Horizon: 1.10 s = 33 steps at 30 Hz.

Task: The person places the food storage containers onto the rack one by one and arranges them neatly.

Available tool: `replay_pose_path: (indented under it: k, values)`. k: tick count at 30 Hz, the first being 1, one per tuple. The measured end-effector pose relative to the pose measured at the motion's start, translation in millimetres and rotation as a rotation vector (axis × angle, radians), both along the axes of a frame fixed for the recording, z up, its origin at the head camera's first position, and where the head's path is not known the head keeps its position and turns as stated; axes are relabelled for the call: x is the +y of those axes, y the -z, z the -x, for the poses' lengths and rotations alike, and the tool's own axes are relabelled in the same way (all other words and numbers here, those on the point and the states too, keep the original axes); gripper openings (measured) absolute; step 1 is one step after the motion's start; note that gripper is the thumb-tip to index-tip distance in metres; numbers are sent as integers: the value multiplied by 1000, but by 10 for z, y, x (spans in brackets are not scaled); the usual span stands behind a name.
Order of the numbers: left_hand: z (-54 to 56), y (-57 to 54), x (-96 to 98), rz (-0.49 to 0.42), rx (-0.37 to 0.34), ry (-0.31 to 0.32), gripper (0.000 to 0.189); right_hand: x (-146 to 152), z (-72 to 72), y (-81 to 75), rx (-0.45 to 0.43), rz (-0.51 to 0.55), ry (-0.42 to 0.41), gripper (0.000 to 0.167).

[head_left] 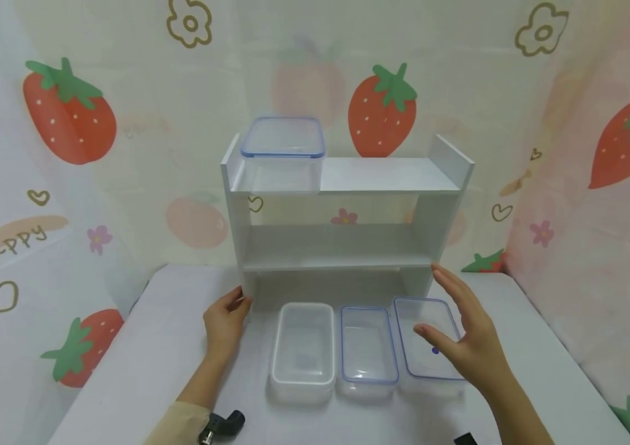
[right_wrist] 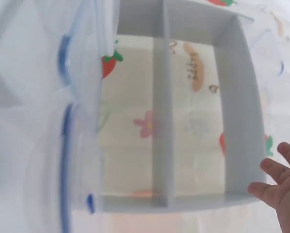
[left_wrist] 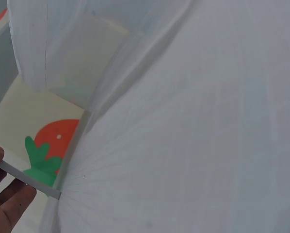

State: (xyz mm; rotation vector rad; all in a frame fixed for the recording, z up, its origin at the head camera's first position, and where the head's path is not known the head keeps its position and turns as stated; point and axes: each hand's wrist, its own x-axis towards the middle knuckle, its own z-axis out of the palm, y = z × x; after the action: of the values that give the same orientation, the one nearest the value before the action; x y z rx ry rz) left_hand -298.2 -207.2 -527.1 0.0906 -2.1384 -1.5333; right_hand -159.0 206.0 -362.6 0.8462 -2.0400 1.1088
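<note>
A white, smooth-panelled rectangular shelf unit with two boards stands on the white cloth-covered table, a strawberry-printed pale curtain behind it. The person's left hand is at the shelf unit's lower left side, thumb and fingers pinching the thin edge of its side panel (the left wrist view shows the grasp most closely). The person's right hand is in front of the shelf unit's right side panel, its fingers extended, thumb apart, holding nothing; whether its fingertips touch the panel, one cannot tell.

On the shelf unit's top board, at the left end, sits a clear rectangular plastic box with a blue-edged lid. Three more containers form a row before the shelf unit: a translucent rectangular plastic container with a whitish rim toward its left, a narrow clear plastic container with a blue rim near its middle, and a wider clear plastic container with a blue rim toward its right (this one bears a small blue spot).
</note>
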Motion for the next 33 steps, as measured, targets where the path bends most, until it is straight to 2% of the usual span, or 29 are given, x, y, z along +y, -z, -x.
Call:
replay_pose_path:
  k: [6, 12, 16, 23, 33]
  values:
    - [3, 18, 2, -8, -2, -2, 38, 259, 52, 320, -56, 2, 44, 95]
    - [0, 20, 0, -12, -17, 11, 39, 490, 144, 649, -171, -6, 51, 98]
    - [20, -8, 2, -6, -10, 24, 41, 567, 169, 773, -211, -11, 69, 95]
    - [14, -71, -8, 19, 16, 0, 39, 660, 204, 942, -249, -47, 87, 92]
    - [6, -27, 9, 19, -15, -6, 39, 792, 247, 1232, -323, -54, 103, 91]
